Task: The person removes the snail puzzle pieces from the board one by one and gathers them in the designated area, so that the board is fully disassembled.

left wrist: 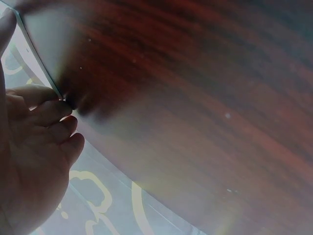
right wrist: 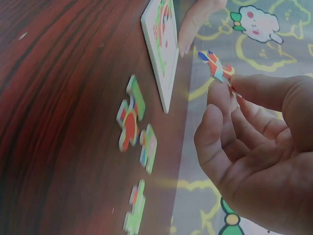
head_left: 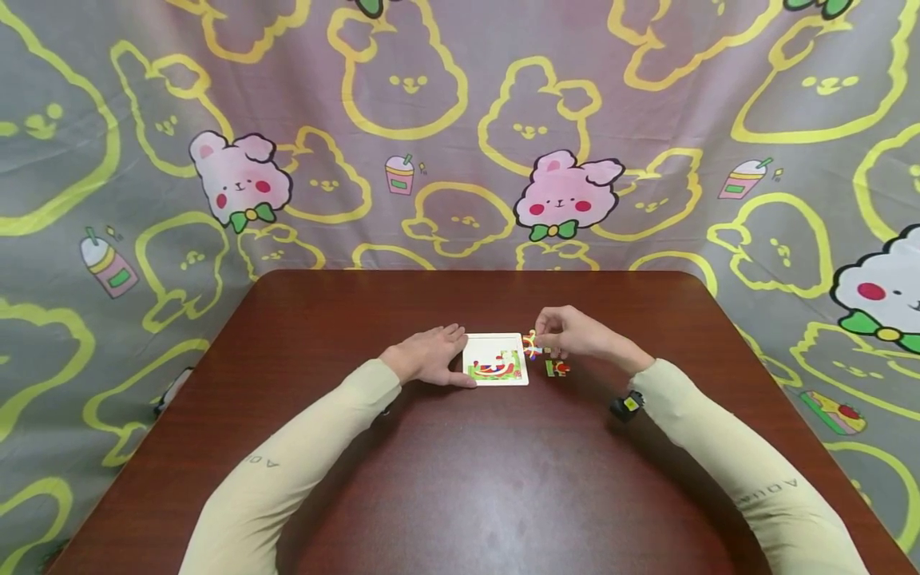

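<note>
A white puzzle board [head_left: 489, 342] lies on the table, with joined jigsaw pieces [head_left: 496, 369] filling its near part. My left hand [head_left: 434, 357] rests along the board's left edge, fingers fairly straight and thumb at the near corner. Between thumb and fingers, my right hand [head_left: 573, 331] pinches a colourful jigsaw piece [right wrist: 215, 66], raised just right of the board. Below that hand lie loose jigsaw pieces [right wrist: 129, 122], partly hidden in the head view. In the left wrist view, the fingers of the left hand [left wrist: 39, 132] touch the board's edge.
The dark reddish-brown table [head_left: 460, 463] reaches back to a grey curtain [head_left: 446, 160] with cartoon prints. A black device [head_left: 628, 405] is strapped at the right wrist. Another loose jigsaw piece [right wrist: 135, 208] lies farther from the board in the right wrist view.
</note>
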The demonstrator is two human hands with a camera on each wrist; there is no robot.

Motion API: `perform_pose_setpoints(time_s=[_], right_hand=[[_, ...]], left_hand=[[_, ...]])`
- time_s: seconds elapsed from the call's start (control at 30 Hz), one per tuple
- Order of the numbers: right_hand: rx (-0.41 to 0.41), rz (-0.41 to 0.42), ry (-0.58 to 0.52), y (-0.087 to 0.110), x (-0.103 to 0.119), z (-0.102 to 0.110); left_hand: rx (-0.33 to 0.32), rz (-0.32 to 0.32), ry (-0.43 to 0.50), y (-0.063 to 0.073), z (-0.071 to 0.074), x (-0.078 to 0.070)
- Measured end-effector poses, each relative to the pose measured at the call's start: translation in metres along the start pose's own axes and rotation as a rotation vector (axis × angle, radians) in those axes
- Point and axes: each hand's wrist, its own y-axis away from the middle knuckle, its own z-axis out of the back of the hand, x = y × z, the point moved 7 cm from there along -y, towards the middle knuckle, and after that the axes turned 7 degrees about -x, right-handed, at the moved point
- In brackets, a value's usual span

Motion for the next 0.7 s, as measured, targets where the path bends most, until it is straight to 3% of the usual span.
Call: perform_pose_setpoints(time_s=[0.7], right_hand=[[-0.033,-0.009,0.048,0.023,-0.041,0.034]], left_hand=[[-0.023,-0.018,-0.005,0.0,0.001,-0.002]])
